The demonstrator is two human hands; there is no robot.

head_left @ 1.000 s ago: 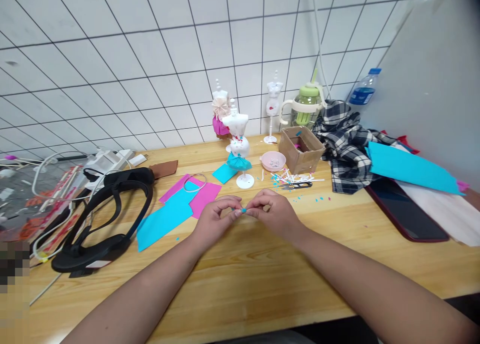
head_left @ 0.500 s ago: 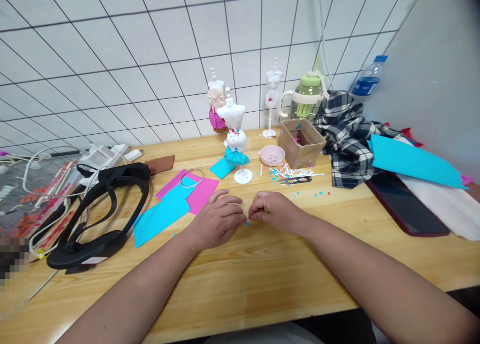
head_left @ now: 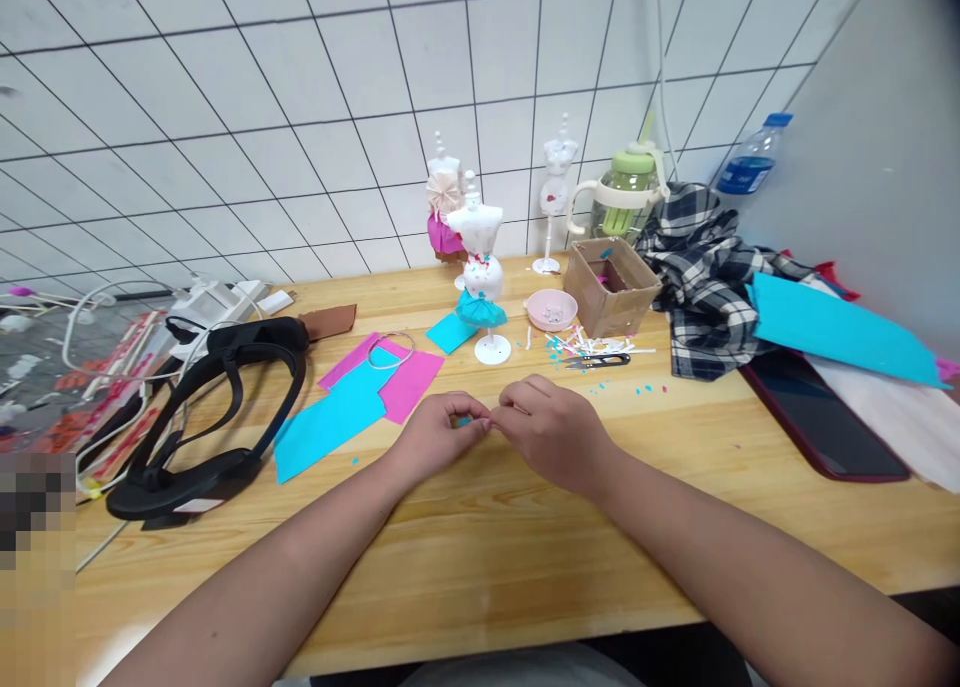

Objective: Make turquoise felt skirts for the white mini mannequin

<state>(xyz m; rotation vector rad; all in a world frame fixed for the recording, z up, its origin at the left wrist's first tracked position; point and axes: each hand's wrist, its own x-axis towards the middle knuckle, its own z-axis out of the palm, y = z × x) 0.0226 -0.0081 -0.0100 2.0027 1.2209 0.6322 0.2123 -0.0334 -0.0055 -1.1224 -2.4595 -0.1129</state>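
Over the front middle of the table, my left hand (head_left: 444, 433) and my right hand (head_left: 553, 429) meet at their fingertips. Both are closed in a pinch; what they hold, if anything, is too small to make out. A tiny blue scrap (head_left: 463, 421) shows within the curl of my left thumb and forefinger; I cannot tell whether it is held or lies behind. Just beyond the hands stands a small white mannequin (head_left: 480, 229) with a blue skirt (head_left: 481, 309). Blue cloth sheets (head_left: 330, 419) and a pink one (head_left: 416, 382) lie left of my hands.
Thread snips (head_left: 604, 361) and cut scraps lie beside a pink dish (head_left: 551, 310) and cardboard box (head_left: 613, 287). Two more mannequins (head_left: 555, 172) stand behind. A black headset-like frame (head_left: 217, 417) sits left; a phone (head_left: 832, 417) and checked cloth (head_left: 697, 287) lie right.
My left fingers have curled from a flatter spread into a pinch, and the fingertips of both hands now touch. The whole view has shifted slightly.
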